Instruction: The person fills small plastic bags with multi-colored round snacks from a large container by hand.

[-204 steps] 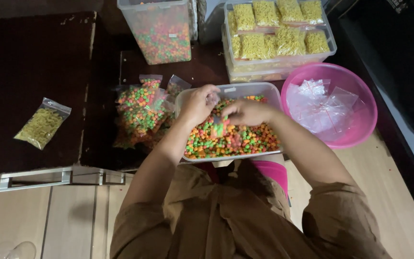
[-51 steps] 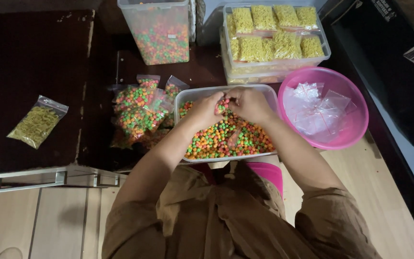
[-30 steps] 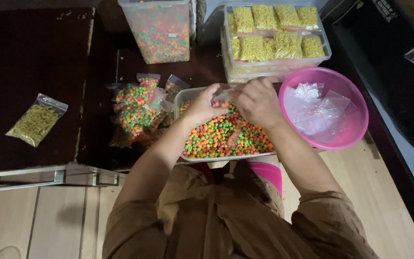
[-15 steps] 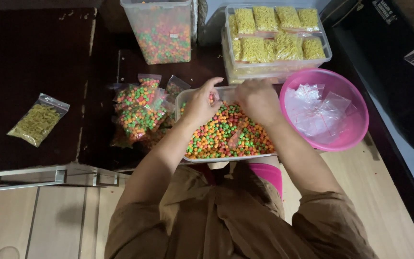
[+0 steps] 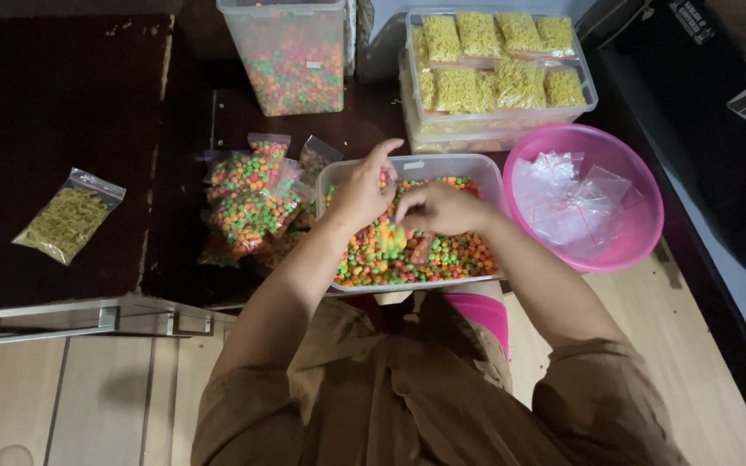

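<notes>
Over the clear tub point(image 5: 487, 173) of orange, green and red pellet snacks point(image 5: 442, 259) I am holding both hands close together. My left hand point(image 5: 363, 192) is hovering at the tub's near-left part, wrist bent, fingers point(image 5: 385, 154) curled loosely with the thumb pointing up toward the far rim; it looks as if it is pinching something small and clear, but I cannot tell for sure. My right hand point(image 5: 444, 209) is lying low over the snacks, palm down, fingers bunched and pointing left toward the other hand; whether they are gripping anything I cannot tell. Both forearms are crossing the tub's near edge and hiding part of it. Just left of the tub, filled small bags of the same snacks point(image 5: 248, 194) are lying in a heap. Right of it a pink basin point(image 5: 641, 233) is holding empty clear bags point(image 5: 572, 203). Beyond are standing a tall tub of coloured snacks point(image 5: 291, 56) and a tub of yellow noodle packs point(image 5: 494, 60). One yellow pack point(image 5: 66, 220) is lying well apart at the left.
</notes>
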